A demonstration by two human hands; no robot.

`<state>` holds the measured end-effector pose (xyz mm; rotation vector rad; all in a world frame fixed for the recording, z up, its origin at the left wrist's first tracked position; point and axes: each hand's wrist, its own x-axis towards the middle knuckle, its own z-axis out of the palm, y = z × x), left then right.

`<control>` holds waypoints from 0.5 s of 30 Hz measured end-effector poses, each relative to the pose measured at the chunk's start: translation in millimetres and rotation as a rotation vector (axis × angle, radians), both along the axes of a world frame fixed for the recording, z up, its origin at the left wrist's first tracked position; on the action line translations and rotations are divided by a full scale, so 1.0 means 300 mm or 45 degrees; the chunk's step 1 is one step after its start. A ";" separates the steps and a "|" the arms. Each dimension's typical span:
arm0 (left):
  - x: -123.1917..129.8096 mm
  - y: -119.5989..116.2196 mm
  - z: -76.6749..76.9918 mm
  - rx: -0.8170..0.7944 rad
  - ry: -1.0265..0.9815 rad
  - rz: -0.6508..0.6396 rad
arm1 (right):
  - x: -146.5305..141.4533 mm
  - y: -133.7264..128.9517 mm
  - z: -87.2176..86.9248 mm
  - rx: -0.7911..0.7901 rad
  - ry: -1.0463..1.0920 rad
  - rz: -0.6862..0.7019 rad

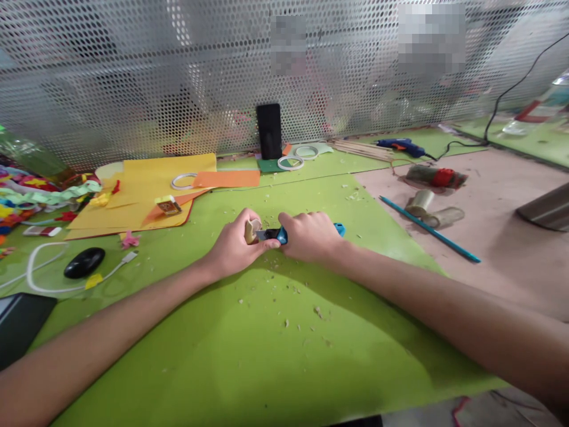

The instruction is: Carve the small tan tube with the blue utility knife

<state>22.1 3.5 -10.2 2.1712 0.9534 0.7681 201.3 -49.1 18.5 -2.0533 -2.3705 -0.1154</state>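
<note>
My left hand (235, 244) is closed around a small tan piece (251, 232) that looks like bamboo or wood; most of it is hidden by the fingers. In my right hand (310, 235) is a blue utility knife (283, 235), gripped in a fist with its tail end showing past the little finger. The knife's blade points left and meets the tan piece, as far as I can see. My left thumb reaches along to the front of the knife. Pale shavings (317, 311) lie scattered on the green tabletop (213, 356) around and below both hands.
A black phone (269, 131) leans on the perforated metal screen. Yellow paper (133, 196), tape rolls (290, 162) and a black mouse (84, 263) lie to the left and back. Rightward are a blue pencil (429, 228), cut bamboo-like tubes (442, 217) and a corded glue gun (402, 146).
</note>
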 end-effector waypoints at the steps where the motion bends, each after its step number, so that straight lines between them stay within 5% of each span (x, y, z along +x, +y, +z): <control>1: 0.000 0.000 0.001 -0.003 -0.003 -0.001 | -0.001 0.000 0.001 0.001 -0.001 -0.005; 15: -0.001 0.009 0.007 -0.167 -0.071 -0.106 | 0.002 0.004 -0.001 -0.003 0.035 0.048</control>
